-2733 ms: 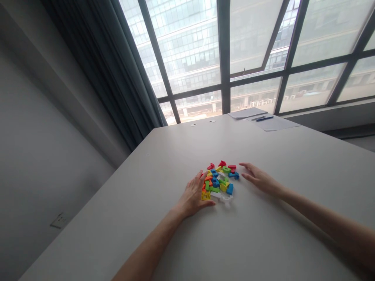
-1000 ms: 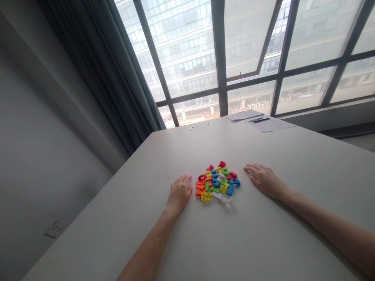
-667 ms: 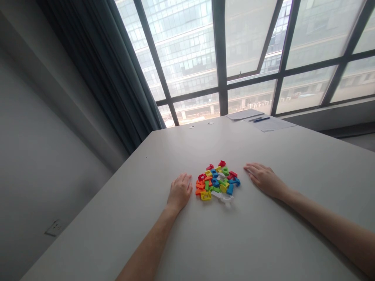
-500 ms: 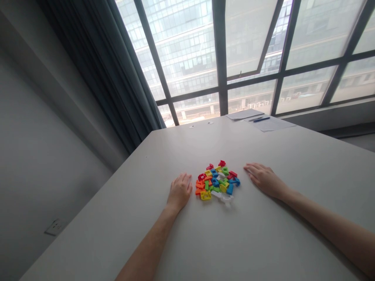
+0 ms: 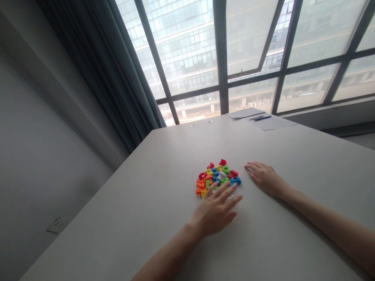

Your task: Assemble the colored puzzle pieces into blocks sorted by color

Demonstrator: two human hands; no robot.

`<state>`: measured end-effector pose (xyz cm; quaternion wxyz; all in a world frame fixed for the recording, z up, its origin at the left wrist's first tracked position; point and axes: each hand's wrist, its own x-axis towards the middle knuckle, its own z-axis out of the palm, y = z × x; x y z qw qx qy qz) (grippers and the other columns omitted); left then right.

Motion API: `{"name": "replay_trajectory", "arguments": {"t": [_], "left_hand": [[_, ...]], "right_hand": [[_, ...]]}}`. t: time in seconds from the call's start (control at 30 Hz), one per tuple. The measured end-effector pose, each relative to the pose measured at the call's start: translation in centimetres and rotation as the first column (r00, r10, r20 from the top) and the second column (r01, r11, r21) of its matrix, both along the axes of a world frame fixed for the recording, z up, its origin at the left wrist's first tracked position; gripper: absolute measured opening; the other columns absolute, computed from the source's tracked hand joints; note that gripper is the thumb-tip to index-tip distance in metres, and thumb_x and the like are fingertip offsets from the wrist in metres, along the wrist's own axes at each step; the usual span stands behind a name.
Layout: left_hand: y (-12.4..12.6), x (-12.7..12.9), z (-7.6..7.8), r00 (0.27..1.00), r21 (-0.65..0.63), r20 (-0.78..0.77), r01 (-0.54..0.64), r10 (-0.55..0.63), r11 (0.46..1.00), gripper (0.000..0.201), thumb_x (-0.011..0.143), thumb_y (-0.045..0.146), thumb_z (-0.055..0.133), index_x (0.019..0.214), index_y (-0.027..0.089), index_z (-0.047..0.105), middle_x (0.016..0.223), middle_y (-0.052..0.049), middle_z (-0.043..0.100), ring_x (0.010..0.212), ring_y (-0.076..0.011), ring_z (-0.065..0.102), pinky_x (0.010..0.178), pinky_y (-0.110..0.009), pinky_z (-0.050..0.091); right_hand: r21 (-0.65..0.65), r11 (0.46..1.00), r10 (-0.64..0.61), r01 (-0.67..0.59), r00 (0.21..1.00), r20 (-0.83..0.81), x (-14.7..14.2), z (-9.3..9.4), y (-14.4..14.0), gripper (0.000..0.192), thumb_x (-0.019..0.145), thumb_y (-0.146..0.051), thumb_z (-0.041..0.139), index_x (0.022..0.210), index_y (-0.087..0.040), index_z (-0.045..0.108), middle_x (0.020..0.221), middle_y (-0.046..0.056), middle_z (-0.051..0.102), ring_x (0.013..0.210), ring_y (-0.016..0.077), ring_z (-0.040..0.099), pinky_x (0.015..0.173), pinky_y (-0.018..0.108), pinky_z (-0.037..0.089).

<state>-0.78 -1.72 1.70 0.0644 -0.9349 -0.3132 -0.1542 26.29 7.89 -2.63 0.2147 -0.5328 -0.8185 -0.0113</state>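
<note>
A pile of small plastic building pieces (image 5: 215, 177) in red, orange, yellow, green, blue and white lies on the white table (image 5: 175, 156). Over the near side of the pile reaches my left hand (image 5: 216, 208), its fingers spread and slightly blurred. It hides the pieces at the front, and whether the fingertips touch any of them I cannot tell. My right hand (image 5: 265, 177) lies flat on the tabletop to the right of the pile, apart from it, fingers stretched out and holding nothing.
At the table's far end are sheets of paper (image 5: 277, 123) with a dark pen (image 5: 263, 118) on them. Two small round fittings (image 5: 211, 121) sit near the far edge. Beyond stand a dark curtain (image 5: 117, 78) and a framed window (image 5: 187, 50). A wall socket (image 5: 56, 225) is at left.
My left hand has moved right from beside the pile to over its near edge, and its fingers have spread. My right hand stays where it was.
</note>
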Motion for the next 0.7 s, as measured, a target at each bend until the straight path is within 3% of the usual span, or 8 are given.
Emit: {"name": "replay_trajectory", "arguments": {"t": [0.1, 0.43, 0.7], "left_hand": [[-0.2, 0.3, -0.4, 0.996, -0.077, -0.047, 0.078, -0.082, 0.994, 0.035, 0.099, 0.031, 0.037, 0.132, 0.03, 0.05, 0.151, 0.001, 0.041, 0.142, -0.0183, 0.032, 0.117, -0.04, 0.025], [1.1, -0.9, -0.6, 0.995, -0.135, 0.062, -0.065, 0.074, 0.989, 0.034, 0.095, 0.021, 0.045, 0.127, 0.025, 0.056, 0.141, -0.003, 0.054, 0.137, -0.0193, 0.041, 0.115, -0.042, 0.03], [2.0, -2.1, -0.7, 0.949, -0.068, 0.254, -0.176, 0.187, 0.982, 0.027, 0.089, 0.019, 0.054, 0.114, 0.025, 0.064, 0.115, -0.003, 0.071, 0.117, -0.019, 0.061, 0.113, -0.044, 0.032]], "right_hand": [[-0.003, 1.0, 0.011, -0.011, 1.0, -0.019, 0.0, 0.1, 0.0, 0.042, 0.096, -0.038, 0.033, 0.123, -0.02, 0.059, 0.129, 0.011, 0.062, 0.123, 0.0278, 0.054, 0.101, 0.048, 0.042], [-0.064, 0.985, 0.16, -0.163, 0.986, -0.041, -2.1, 0.3, -1.5, 0.046, 0.096, -0.042, 0.037, 0.136, -0.023, 0.049, 0.137, 0.009, 0.057, 0.13, 0.0261, 0.049, 0.105, 0.045, 0.041], [-0.072, 0.974, 0.211, -0.215, 0.975, -0.068, -3.7, 1.0, -3.5, 0.044, 0.096, -0.04, 0.04, 0.136, -0.026, 0.05, 0.138, 0.008, 0.056, 0.132, 0.0276, 0.046, 0.105, 0.049, 0.04]]}}
